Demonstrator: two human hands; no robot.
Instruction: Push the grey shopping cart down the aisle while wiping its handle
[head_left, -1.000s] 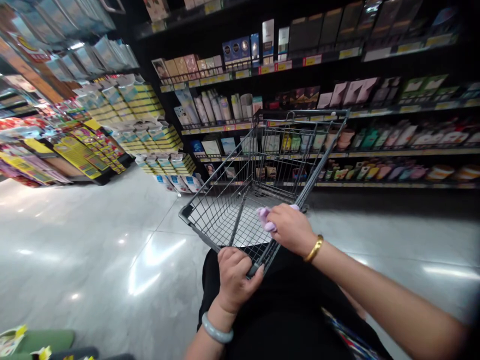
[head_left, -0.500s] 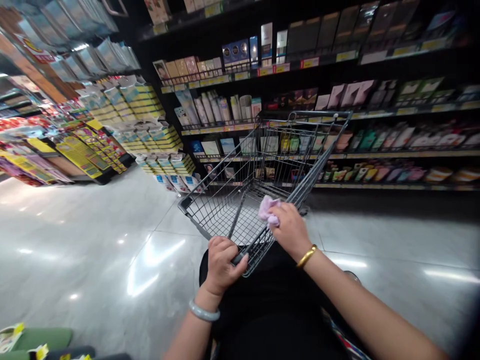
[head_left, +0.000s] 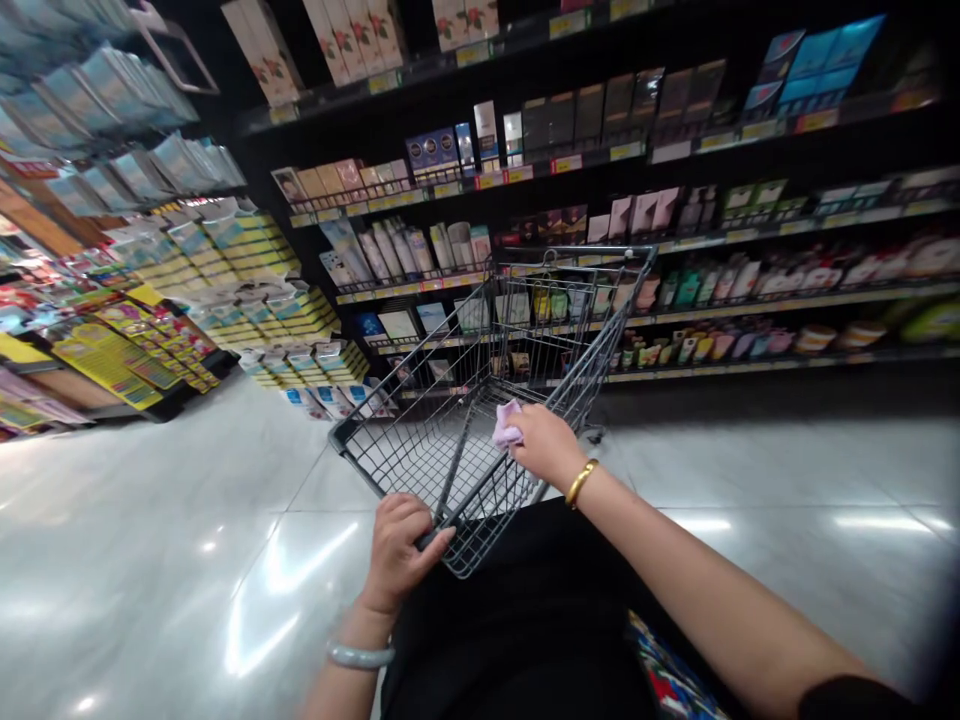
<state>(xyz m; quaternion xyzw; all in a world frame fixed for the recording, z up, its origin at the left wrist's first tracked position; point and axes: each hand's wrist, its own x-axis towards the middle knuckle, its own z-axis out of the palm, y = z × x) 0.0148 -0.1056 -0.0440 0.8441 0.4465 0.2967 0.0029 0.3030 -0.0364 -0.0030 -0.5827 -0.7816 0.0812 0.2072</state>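
Note:
A grey wire shopping cart (head_left: 420,430) stands tilted in front of me on the shop floor, with nothing in its basket. My left hand (head_left: 399,548) grips the near rim of the cart; a pale green bangle sits on that wrist. My right hand (head_left: 546,445) holds a small pink cloth (head_left: 507,424) pressed against the cart's right side rail. A gold bangle is on the right wrist.
Dark shelving (head_left: 675,230) full of boxed and bottled goods runs across the back and right. Stacked blue and yellow boxes (head_left: 247,300) and a display of bright packets (head_left: 112,350) stand at the left. Glossy grey floor tiles (head_left: 150,520) spread to the left and right of the cart.
My right hand with the pink cloth has slid along the cart's side rail away from me. The view has shifted, so the cart and both hands sit further left and the shelves lower.

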